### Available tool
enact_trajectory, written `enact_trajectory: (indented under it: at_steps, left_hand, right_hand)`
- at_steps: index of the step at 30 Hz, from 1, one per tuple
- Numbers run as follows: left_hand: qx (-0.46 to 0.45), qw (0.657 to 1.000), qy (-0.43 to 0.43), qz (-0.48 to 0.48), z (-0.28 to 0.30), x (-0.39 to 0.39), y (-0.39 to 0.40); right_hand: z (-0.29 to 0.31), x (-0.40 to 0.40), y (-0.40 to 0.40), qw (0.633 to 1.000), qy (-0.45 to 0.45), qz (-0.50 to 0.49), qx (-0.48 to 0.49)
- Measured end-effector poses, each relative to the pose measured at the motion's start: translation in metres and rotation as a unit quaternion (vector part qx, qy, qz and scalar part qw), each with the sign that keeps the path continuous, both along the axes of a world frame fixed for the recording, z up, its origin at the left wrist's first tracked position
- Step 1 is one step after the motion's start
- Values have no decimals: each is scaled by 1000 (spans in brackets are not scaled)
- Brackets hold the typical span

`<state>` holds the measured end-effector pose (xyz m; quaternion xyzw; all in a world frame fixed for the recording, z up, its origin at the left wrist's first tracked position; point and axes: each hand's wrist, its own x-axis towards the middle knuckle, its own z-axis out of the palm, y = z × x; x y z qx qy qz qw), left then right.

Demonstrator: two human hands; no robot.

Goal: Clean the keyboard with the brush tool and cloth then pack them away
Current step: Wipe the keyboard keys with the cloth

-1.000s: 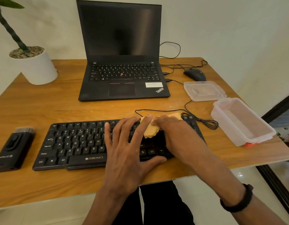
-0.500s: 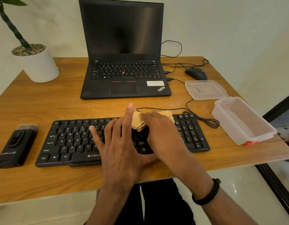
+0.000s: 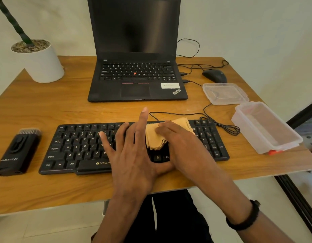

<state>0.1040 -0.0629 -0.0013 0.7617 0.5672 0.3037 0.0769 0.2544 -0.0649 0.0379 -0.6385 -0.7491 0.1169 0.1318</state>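
A black Zebronics keyboard (image 3: 78,148) lies across the near part of the wooden desk (image 3: 46,106). My left hand (image 3: 132,155) rests on its middle keys with the fingers spread and straight. My right hand (image 3: 183,146) presses a folded tan cloth (image 3: 155,137) flat onto the keys just right of the left hand, fingers extended over it. The black brush tool (image 3: 16,151), bristles pointing away from me, lies on the desk left of the keyboard, apart from both hands.
An open clear plastic box (image 3: 263,127) sits at the desk's right edge, its lid (image 3: 225,93) behind it. A black laptop (image 3: 136,78) stands open behind the keyboard, with a mouse (image 3: 214,75) and cables to its right. A white plant pot (image 3: 39,62) stands back left.
My right hand has slid the cloth leftward and toward the keyboard's back rows. My left hand shifted left along the keys, fingers staying spread.
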Motion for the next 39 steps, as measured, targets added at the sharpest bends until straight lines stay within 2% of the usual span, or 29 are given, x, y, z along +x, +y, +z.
enact_trajectory:
  at_steps: [7, 12, 17, 23, 28, 35, 39]
  left_hand:
    - [-39, 999, -3, 9, 1, 0, -1]
    - [-54, 998, -8, 12, 3, 1, -1]
    - [-57, 998, -4, 9, 3, 0, 0]
    - [-64, 998, 7, 10, 2, 1, 1]
    - [-59, 998, 15, 25, 2, 3, 0]
    - [-58, 998, 19, 25, 2, 3, -1]
    - [-60, 998, 17, 19, 2, 2, -1]
  right_hand:
    - [13, 12, 15, 997, -74, 1, 3]
    - [21, 41, 7, 990, -120, -74, -2]
    - [15, 75, 5, 984, -99, -141, 45]
    - [14, 68, -12, 991, -24, -126, 21]
    - [-1, 61, -55, 991, -2, -106, 87]
    - [1, 64, -94, 993, 66, -74, 57]
    - [33, 76, -95, 998, 45, -32, -22]
